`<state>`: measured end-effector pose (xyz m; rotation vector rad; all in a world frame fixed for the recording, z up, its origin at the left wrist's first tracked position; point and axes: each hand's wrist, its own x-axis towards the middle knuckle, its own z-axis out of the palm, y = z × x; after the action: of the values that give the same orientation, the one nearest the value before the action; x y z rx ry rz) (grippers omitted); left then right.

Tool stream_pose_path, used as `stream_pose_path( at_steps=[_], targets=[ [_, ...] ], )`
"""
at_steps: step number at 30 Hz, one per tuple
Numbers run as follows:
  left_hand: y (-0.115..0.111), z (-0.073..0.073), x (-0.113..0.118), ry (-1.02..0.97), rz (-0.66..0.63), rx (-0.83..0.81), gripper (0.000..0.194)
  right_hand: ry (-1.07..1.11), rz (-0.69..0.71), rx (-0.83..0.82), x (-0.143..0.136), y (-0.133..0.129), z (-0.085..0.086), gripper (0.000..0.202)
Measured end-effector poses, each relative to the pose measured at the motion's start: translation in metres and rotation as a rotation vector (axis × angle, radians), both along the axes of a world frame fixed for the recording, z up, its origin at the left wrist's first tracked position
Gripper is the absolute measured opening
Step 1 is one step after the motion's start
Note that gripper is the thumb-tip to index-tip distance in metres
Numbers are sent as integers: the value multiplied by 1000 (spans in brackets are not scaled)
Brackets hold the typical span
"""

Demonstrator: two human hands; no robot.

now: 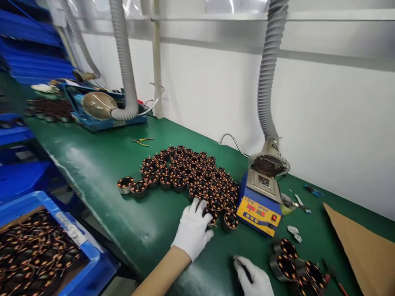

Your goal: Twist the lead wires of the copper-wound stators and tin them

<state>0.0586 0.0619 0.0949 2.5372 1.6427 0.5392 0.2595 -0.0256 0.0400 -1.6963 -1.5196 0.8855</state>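
White fabric glove on the left hand (194,228), fingers bent part-way over a copper-wound motor stator (212,217) at the near edge of a tightly packed stator cluster (185,172) on the green counter (101,160); thumb spread apart on the near side, impossible to tell how firmly gripped. Right hand (253,277), also gloved, half curled and partly cut off at the bottom of the view, well apart from the cluster and near a smaller stator group (304,273); something dark between thumb and fingers, too blurred to name or to call held. Best to take the stator by its metal outer ring, never by the copper windings or protruding lead ends. Set thumb and fingers on opposite sides of the ring, lift level and ease clear of close neighbours without scraping. Mind the lone stator (231,221) just beside, between the left hand and the blue-and-yellow digital-display heating unit (259,216); avoid knocking it, and steer wide of the unit's metal top (254,183), possibly hot beneath the round extractor hood (268,163).
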Motion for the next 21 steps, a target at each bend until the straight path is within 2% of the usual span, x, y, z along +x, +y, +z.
stream_pose_path(
  at_steps=[3,5,9,12,14,17,19,21],
  targets=[
    [-6,-1,4,7,-47,-3,11,-163,-65,101,14,11,6,18],
    [-14,0,-2,14,-79,-18,12,-163,-113,58,21,22,9,18],
    [-27,-7,-22,12,-169,-131,23,-41,-191,-3,26,40,15,20],
    [-29,-18,-30,-48,-206,-166,13,144,-196,-44,12,47,25,31],
    [-31,-21,-27,-164,-179,-224,11,264,-152,-67,-4,45,35,36],
    [-38,-18,-14,-431,-180,-381,2,526,-18,-178,-30,38,48,40],
    [-45,-12,-4,-595,-190,-493,9,635,14,-232,-40,31,53,32],
    [-50,-6,4,-708,-177,-597,15,616,-29,-211,-42,27,55,16]
  ],
)
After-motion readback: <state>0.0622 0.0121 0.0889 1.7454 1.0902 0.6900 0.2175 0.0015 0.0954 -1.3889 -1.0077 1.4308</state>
